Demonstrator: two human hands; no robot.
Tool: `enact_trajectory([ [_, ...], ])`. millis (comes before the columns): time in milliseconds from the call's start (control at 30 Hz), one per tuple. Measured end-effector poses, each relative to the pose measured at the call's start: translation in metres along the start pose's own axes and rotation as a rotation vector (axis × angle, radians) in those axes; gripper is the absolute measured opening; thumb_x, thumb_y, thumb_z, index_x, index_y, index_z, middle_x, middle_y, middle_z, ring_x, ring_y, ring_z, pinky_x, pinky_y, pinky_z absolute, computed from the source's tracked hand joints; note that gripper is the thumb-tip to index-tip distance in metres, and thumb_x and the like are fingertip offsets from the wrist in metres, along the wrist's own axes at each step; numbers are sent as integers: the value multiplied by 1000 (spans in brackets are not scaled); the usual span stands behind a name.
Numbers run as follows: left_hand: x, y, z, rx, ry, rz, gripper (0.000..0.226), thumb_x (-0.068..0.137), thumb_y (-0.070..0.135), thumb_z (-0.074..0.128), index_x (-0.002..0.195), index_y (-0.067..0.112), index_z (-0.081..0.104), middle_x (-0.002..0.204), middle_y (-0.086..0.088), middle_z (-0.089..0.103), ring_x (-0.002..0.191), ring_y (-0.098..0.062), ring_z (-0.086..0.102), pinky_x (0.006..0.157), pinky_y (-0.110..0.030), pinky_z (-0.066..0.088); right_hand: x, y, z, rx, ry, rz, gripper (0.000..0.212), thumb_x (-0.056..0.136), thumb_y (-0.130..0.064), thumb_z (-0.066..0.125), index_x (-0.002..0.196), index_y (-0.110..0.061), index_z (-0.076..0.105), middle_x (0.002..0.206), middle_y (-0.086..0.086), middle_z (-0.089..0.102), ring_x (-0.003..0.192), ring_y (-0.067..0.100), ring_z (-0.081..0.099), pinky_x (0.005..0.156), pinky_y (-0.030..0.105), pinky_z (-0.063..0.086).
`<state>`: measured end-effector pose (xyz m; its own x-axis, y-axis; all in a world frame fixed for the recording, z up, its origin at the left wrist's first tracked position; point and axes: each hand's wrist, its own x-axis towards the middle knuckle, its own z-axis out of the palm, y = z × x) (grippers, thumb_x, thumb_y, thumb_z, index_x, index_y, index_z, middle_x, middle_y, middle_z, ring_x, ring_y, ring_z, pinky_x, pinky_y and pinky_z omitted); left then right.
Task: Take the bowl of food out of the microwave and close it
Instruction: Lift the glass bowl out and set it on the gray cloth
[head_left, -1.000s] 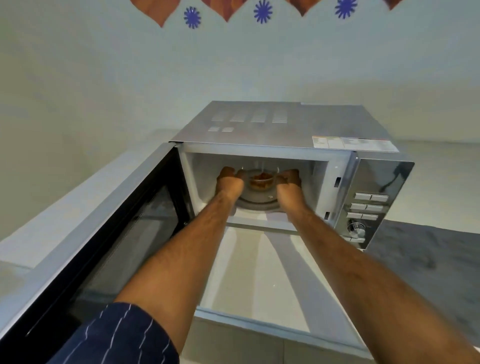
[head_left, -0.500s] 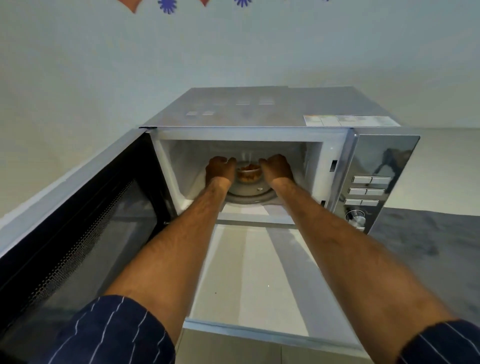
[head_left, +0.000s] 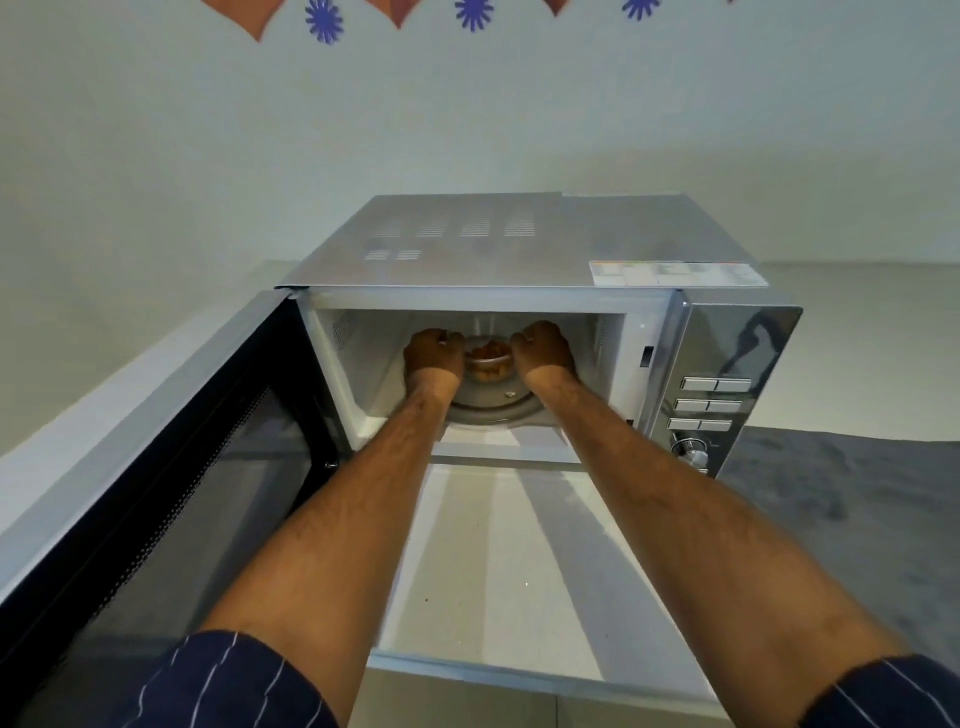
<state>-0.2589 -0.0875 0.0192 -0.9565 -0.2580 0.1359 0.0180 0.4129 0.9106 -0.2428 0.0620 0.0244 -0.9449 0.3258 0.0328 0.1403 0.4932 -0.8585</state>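
A silver microwave stands on a white counter with its door swung wide open to the left. Inside, a small clear bowl of orange-brown food sits over the glass turntable. My left hand grips the bowl's left side and my right hand grips its right side. Both arms reach deep into the cavity. I cannot tell whether the bowl rests on the turntable or is lifted off it.
The control panel with buttons and a knob is on the microwave's right front. White counter stretches in front of the opening. A grey surface lies to the right. The wall behind carries paper decorations.
Both hands stay closed on the bowl inside the cavity. The view has shifted up and down slightly; the bowl's position between the hands looks about the same.
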Motion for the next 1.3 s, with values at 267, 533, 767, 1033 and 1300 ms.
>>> enact_trajectory([
  [267, -38, 10, -24, -67, 14, -95, 17, 103, 18, 63, 105, 7, 77, 102, -10, 77, 98, -30, 72, 80, -33, 56, -47, -7, -13, -3, -9, -51, 22, 106, -25, 53, 119, -11, 62, 98, 2, 60, 84, 20, 58, 69, 27, 44],
  [533, -117, 5, -44, 17, 54, -39, 22, 99, 20, 63, 107, 6, 77, 90, -3, 73, 79, -17, 69, 58, -15, 48, -121, 13, -39, 55, -63, -68, 18, 101, -25, 59, 105, -9, 64, 95, 8, 68, 90, 26, 67, 75, 36, 56],
  [767, -186, -5, -47, 16, 91, -17, 21, 97, 22, 63, 106, 10, 77, 92, -3, 75, 74, -10, 67, 58, -11, 42, -172, 45, -62, 60, -91, -47, 29, 98, -29, 65, 122, -14, 62, 109, 4, 71, 94, 27, 74, 82, 46, 63],
  [1033, -256, 10, -15, -33, 11, -10, 14, 100, 21, 66, 106, 15, 76, 86, 5, 73, 75, -3, 65, 50, -4, 42, -206, 96, -112, 54, -51, -37, 15, 97, -34, 67, 106, -25, 59, 92, -11, 62, 85, 17, 72, 70, 38, 66],
  [1300, -302, 36, 36, 32, -101, 34, 24, 97, 21, 68, 118, 14, 76, 101, 1, 75, 74, 0, 63, 57, -8, 41, -234, 137, -184, 76, 65, 8, 13, 95, -41, 67, 99, -30, 61, 88, -9, 69, 73, 10, 70, 45, 15, 50],
])
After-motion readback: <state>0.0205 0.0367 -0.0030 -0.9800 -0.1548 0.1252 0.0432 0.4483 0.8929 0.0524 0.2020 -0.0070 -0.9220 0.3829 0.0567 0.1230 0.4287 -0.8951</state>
